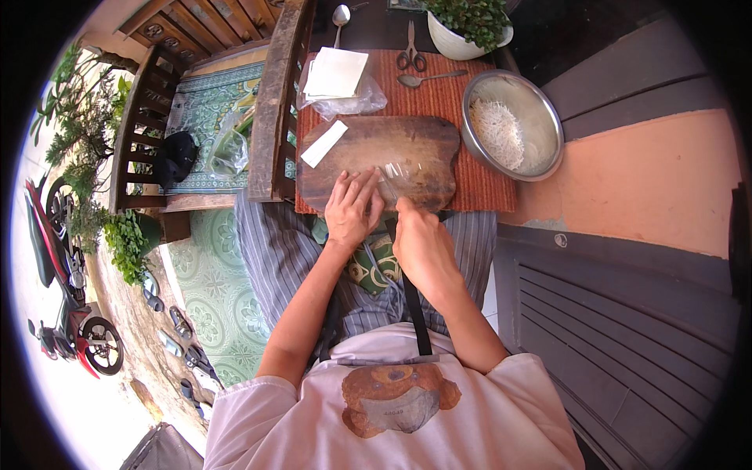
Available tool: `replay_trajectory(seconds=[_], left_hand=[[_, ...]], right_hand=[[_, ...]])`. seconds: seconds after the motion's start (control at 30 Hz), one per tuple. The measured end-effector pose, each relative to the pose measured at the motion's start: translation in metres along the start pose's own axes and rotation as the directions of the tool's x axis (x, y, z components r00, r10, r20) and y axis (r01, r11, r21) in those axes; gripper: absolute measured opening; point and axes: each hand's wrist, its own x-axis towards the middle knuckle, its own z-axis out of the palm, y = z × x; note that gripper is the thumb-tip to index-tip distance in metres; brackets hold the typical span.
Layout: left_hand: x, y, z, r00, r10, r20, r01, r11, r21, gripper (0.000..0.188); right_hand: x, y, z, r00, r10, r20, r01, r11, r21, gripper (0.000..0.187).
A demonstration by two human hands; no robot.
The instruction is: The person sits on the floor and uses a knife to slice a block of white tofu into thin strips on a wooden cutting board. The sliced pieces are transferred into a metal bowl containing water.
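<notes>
A wooden cutting board [423,145] lies before me, at the near edge of an orange woven mat. My right hand [423,243] is closed round the handle of a knife [387,185], whose blade rests on the board. Just left of the blade, my left hand [351,210] presses down with its fingers bent and close together; what lies under them is hidden. A few thin white shreds [399,168] are to the right of the blade. One flat white strip [324,144] sits at the board's upper left. Beyond it, a stack of white sheets [337,73] lies on a clear plastic bag [364,102].
At the right stands a metal bowl [553,149] with white shreds in it. Scissors [410,55], a spoon [431,79], another spoon [340,19] and a potted plant [462,43] are farther back. A wooden bench [276,102] borders the mat's left side.
</notes>
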Motion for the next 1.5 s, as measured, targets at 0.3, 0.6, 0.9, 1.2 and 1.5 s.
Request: replay_trajectory(seconds=[0.3, 0.6, 0.9, 1.2, 1.5], left_hand=[[-0.001, -0.001, 0.002, 1.000, 0.005, 0.000, -0.005, 1.000, 0.005, 0.046], [-0.001, -0.001, 0.002, 1.000, 0.000, 0.008, -0.001, 1.000, 0.009, 0.047], [-0.001, 0.001, 0.001, 1.000, -0.003, 0.011, 0.003, 1.000, 0.000, 0.046], [-0.002, -0.003, 0.001, 1.000, 0.018, -0.024, -0.019, 0.999, -0.035, 0.043], [-0.001, -0.004, -0.004, 0.999, 0.042, -0.004, -0.042, 0.997, -0.066, 0.043]], right_hand=[[0.008, -0.014, -0.014, 0.998, 0.007, 0.066, -0.008, 1.000, 0.003, 0.014], [0.001, -0.016, -0.014, 0.991, -0.006, 0.136, 0.018, 0.996, -0.085, 0.026], [-0.014, -0.007, -0.009, 0.997, 0.021, 0.081, -0.017, 0.999, -0.045, 0.020], [-0.024, 0.018, 0.010, 1.000, 0.014, 0.017, -0.015, 0.999, 0.047, 0.015], [-0.011, 0.037, 0.015, 0.994, -0.065, -0.082, 0.072, 0.994, 0.086, 0.014]])
